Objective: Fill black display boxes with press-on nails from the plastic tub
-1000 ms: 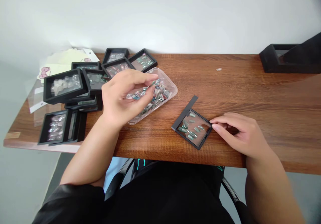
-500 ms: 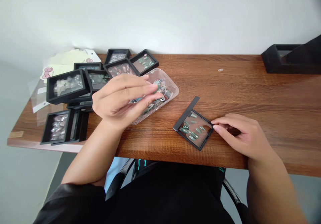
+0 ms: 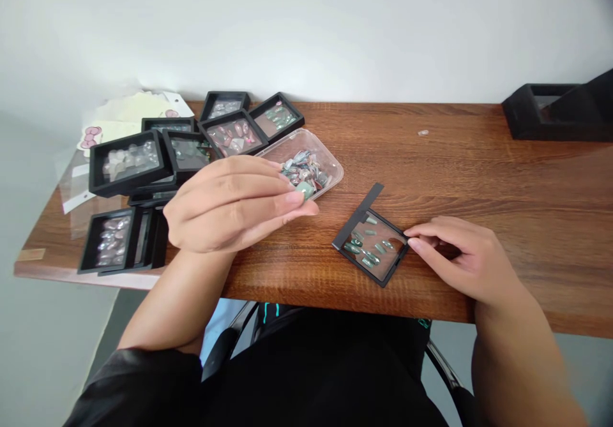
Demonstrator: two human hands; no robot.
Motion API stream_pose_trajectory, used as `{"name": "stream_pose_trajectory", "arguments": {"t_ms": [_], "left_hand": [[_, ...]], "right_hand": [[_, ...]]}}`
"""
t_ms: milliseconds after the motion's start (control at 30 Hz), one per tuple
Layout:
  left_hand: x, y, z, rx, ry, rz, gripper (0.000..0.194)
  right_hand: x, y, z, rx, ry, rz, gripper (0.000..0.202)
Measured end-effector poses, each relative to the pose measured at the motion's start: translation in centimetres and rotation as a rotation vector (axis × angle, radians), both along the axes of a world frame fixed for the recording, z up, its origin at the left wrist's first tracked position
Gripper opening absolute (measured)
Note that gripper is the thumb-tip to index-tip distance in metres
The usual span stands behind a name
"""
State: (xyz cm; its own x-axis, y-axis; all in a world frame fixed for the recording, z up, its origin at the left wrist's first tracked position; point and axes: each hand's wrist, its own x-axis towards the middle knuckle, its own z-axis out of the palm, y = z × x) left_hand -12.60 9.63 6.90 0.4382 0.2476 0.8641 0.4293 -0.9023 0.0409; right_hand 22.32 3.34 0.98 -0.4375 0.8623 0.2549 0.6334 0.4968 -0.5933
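Note:
Between the thumb and forefinger of my left hand point(image 3: 230, 203) is a green press-on nail point(image 3: 305, 189). Behind those fingers stands a clear plastic tub point(image 3: 330, 152), with a pile of loose press-on nails point(image 3: 302, 166) in it. My right hand point(image 3: 462, 254) pinches the right corner of a small black display frame point(image 3: 383, 282), which lies on the table with its long black edge strip point(image 3: 359, 216) swung out. Several green nails point(image 3: 368, 258) sit in the frame's clear window, spread apart from one another.
Several black display frames point(image 3: 127, 159) holding nails are stacked at the left, over printed cards point(image 3: 119, 117) and clear sleeves. A single clear nail point(image 3: 423, 133) lies on the wooden table point(image 3: 479, 178). A larger black holder point(image 3: 527, 114) stands at the far right.
My left hand has come down and turned slightly, so the green nail in its fingers shows more. My right hand and the frame have hardly moved.

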Motion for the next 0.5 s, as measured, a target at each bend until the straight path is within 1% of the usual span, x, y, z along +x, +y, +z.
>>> {"name": "stream_pose_trajectory", "arguments": {"t_ms": [100, 200, 267, 333, 433, 500], "left_hand": [[-0.1, 0.1, 0.0, 0.006, 0.017, -0.035, 0.027], [0.1, 0.2, 0.1, 0.038, 0.034, -0.092, 0.022], [0.4, -0.1, 0.4, 0.023, 0.047, -0.093, 0.019], [0.9, -0.8, 0.8, -0.031, 0.079, -0.079, 0.018], [1.6, -2.4, 1.6, -0.075, 0.145, -0.109, 0.013], [1.9, -3.5, 2.2, -0.111, 0.186, -0.089, 0.013]], "right_hand": [[-0.1, 0.0, 0.0, -0.005, 0.006, 0.001, 0.005], [-0.1, 0.1, 0.0, -0.006, 0.006, -0.003, 0.005], [-0.2, 0.1, -0.1, -0.003, 0.009, -0.008, 0.005], [-0.1, 0.0, -0.1, 0.004, 0.013, -0.011, 0.005], [-0.1, -0.1, 0.0, 0.027, 0.017, -0.012, 0.006], [-0.1, -0.1, 0.1, 0.048, 0.029, -0.016, 0.006]]}}
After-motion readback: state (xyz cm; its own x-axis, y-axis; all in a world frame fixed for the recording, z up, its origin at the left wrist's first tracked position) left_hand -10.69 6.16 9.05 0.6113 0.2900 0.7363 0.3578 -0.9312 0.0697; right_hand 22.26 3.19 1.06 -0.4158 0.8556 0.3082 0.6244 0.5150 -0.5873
